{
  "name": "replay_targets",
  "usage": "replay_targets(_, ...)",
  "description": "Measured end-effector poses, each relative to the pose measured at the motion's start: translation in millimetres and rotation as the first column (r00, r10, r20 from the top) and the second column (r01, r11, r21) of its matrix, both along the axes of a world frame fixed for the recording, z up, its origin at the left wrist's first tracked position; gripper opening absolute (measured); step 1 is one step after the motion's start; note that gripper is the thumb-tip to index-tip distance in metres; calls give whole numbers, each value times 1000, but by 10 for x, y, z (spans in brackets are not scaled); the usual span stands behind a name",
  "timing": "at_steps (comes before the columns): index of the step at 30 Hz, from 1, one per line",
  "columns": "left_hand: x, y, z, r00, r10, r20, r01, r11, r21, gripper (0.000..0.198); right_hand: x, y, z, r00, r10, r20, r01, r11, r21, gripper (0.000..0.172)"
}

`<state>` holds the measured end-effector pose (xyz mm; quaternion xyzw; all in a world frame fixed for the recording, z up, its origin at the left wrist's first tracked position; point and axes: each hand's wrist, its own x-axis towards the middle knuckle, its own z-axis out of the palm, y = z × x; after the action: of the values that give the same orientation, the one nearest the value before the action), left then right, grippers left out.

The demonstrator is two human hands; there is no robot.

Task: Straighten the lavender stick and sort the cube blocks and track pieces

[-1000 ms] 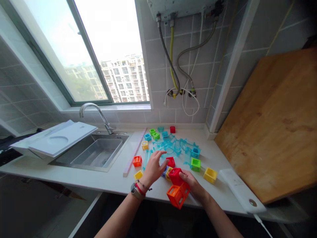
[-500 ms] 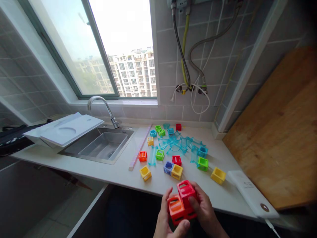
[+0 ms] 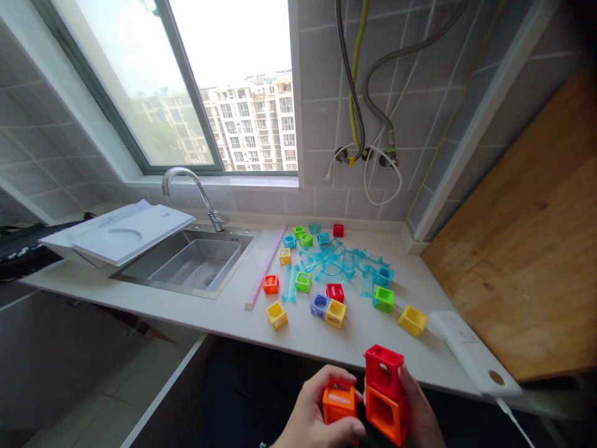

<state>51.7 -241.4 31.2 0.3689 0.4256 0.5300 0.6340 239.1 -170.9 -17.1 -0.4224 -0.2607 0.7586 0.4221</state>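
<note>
Currently, both hands sit low, just in front of the counter (image 3: 303, 330). Left hand (image 3: 308, 410) grasps a loose orange block (image 3: 339, 403), fingers curled about it. Right hand (image 3: 420, 407) grips a joined pair from its right side: red block (image 3: 392, 373) on top, lower orange block (image 3: 383, 412) beneath. Loose one held just beside the pair. On the counter beyond: purple block (image 3: 320, 305) touching a yellow block (image 3: 336, 313); clear blue track pieces (image 3: 333, 264) farther back; sink (image 3: 217, 287) well to the left.
</note>
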Motion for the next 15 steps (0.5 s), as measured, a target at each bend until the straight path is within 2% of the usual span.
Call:
replay_targets(2,-45,-21,21,990,80,-112,-79,997,16,55,-46,-56,51,1000,10,0,-10,1000,16,48)
replay_targets(4,-92,-37,43,970,137,-201,-135,991,26,50,-97,-97,124,999,14,42,-18,995,93,49)
replay_targets(6,-132,-56,65,967,112,-230,-114,993,7,51,-143,-130,186,995,21,100,-41,978,205,53)
replay_targets(9,-146,-93,77,975,-27,-222,21,999,-27,61,-198,-190,228,979,66,193,-131,929,346,56)
replay_targets(11,-115,-120,58,967,-76,-243,73,997,-22,66,-226,-242,228,962,96,254,-197,891,409,56)
replay_targets(15,-14,-160,-24,965,-12,-261,6,1000,-23,59,-258,-337,209,935,108,339,-267,841,471,54)
